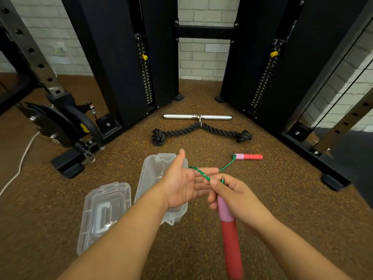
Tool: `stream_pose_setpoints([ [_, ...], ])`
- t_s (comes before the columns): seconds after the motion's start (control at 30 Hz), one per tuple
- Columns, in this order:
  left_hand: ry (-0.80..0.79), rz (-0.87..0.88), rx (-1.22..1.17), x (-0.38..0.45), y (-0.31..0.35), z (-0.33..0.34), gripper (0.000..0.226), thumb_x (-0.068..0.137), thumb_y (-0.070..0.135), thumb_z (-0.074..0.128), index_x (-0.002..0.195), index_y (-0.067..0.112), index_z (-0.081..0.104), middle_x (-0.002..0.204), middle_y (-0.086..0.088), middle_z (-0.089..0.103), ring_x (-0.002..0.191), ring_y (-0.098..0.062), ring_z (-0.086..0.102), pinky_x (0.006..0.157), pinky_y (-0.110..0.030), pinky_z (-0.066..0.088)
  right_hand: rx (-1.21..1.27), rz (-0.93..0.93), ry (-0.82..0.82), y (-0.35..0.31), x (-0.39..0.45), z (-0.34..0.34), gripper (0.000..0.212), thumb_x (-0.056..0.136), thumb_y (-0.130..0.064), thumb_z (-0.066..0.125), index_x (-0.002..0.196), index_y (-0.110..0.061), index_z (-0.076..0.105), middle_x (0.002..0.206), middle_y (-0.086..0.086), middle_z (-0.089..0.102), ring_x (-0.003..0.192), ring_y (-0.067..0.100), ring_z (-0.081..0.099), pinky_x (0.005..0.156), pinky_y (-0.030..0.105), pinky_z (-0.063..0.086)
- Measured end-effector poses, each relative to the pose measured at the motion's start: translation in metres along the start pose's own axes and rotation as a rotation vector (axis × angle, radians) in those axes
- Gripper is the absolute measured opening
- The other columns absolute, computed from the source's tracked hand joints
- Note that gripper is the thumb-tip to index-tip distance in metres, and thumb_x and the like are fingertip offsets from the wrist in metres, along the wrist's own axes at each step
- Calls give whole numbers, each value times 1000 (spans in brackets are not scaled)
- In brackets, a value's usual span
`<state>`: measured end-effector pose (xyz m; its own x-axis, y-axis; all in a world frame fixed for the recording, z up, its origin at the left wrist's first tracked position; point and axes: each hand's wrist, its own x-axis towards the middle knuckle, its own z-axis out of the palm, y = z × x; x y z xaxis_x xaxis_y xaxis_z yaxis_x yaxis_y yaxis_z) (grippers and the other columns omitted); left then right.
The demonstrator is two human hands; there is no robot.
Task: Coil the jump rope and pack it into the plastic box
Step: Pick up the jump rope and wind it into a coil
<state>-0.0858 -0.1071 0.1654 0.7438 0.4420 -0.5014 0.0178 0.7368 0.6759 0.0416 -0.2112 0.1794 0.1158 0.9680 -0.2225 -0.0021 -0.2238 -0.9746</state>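
Nearest the camera hung the red and pink handle (230, 235) of the jump rope, its red end pointing down toward the viewer and its pink end tucked under the right hand (232, 194). That grip was clenched on the handle's top, fingers curled round it and the thumb pinching the green cord (198, 172) where it left the handle. The right forearm came in from the lower right, wrist slightly bent inward.

Just beside it, the left hand (184, 182) was held palm up and released, fingers straight and pointing right, thumb raised toward the far side. The cord lay across those straight fingers, running from the right hand's pinch up over the left palm's edge. The left forearm crossed in from the lower left, above the plastic box (153, 174).

From the hands the cord trailed away to the right to the second handle (249, 157), which lay flat on the speckled floor (262, 199), well apart from the hands.

The clear box sat open on the floor under the left wrist, with its clear lid (103, 213) lying just beside it to the left.

Farther off lay a black knotted rope attachment (201, 131) and a short metal bar (197, 117), between two black machine columns.
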Motion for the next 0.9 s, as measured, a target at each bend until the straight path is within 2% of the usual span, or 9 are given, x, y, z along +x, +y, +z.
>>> stream_pose_setpoints([
  [0.13, 29, 58, -40, 0, 6, 1, 87, 92, 65, 10, 125, 1, 59, 122, -18, 65, 105, -24, 64, 91, -34, 47, -249, -97, -19, 9, 7, -2, 18, 94, -12, 54, 78, -16, 61, 61, -5, 61, 54, 8, 52, 55, 19, 43],
  [0.2, 52, 101, -44, 0, 9, 3, 69, 98, 52, 20, 125, 2, 58, 121, -16, 66, 105, -22, 65, 95, -34, 47, -396, -138, -38, 15, 9, -2, 20, 93, -15, 57, 77, -27, 62, 64, -7, 61, 51, -1, 48, 53, 15, 39],
  [0.3, 74, 163, -34, 3, 9, 3, 48, 102, 35, 28, 117, 6, 63, 115, -13, 69, 101, -18, 69, 92, -30, 52, -546, -167, -55, 22, 13, -3, 24, 92, -20, 57, 75, -36, 58, 64, -11, 61, 52, -3, 49, 55, 15, 37],
  [0.43, 81, 188, -89, 4, 8, 3, 47, 102, 34, 27, 109, 8, 66, 106, -11, 73, 102, -20, 68, 96, -33, 49, -528, -128, -71, 34, 17, -3, 20, 94, -19, 56, 83, -35, 63, 68, -8, 65, 50, -6, 54, 55, 14, 35],
  [0.53, 94, 221, -161, 5, 11, 2, 47, 102, 33, 27, 106, 7, 66, 98, -11, 75, 97, -22, 71, 93, -34, 50, -490, -142, -74, 39, 19, -1, 25, 93, -19, 56, 78, -38, 62, 70, -8, 67, 50, -6, 55, 56, 17, 35],
  [0.67, 89, 236, -160, 4, 12, 2, 46, 103, 32, 27, 102, 6, 65, 90, -11, 75, 91, -23, 72, 89, -34, 53, -526, -147, -87, 41, 22, 2, 18, 93, -24, 58, 79, -34, 66, 61, -12, 65, 51, -4, 54, 56, 22, 41],
  [0.73, 67, 221, -137, 2, 12, 4, 47, 102, 32, 28, 98, 6, 66, 86, -11, 75, 88, -23, 73, 86, -34, 55, -534, -111, -122, 39, 22, -2, 12, 92, -28, 59, 89, -27, 70, 73, -2, 71, 62, 2, 58, 65, 27, 50],
  [0.83, -9, 181, -131, -3, 15, 5, 54, 102, 31, 29, 87, 5, 73, 80, -13, 75, 80, -25, 74, 76, -35, 59, -456, -89, -69, 34, 28, -20, 21, 93, -28, 56, 113, -28, 65, 94, -12, 70, 76, -6, 59, 74, 17, 48],
  [0.9, -71, 126, -82, -7, 16, 5, 56, 101, 32, 29, 83, 6, 76, 78, -14, 75, 78, -26, 75, 73, -35, 59, -385, -105, 39, 31, 34, -31, 23, 95, -22, 53, 114, -28, 64, 96, -13, 68, 82, -2, 60, 77, 22, 48],
])
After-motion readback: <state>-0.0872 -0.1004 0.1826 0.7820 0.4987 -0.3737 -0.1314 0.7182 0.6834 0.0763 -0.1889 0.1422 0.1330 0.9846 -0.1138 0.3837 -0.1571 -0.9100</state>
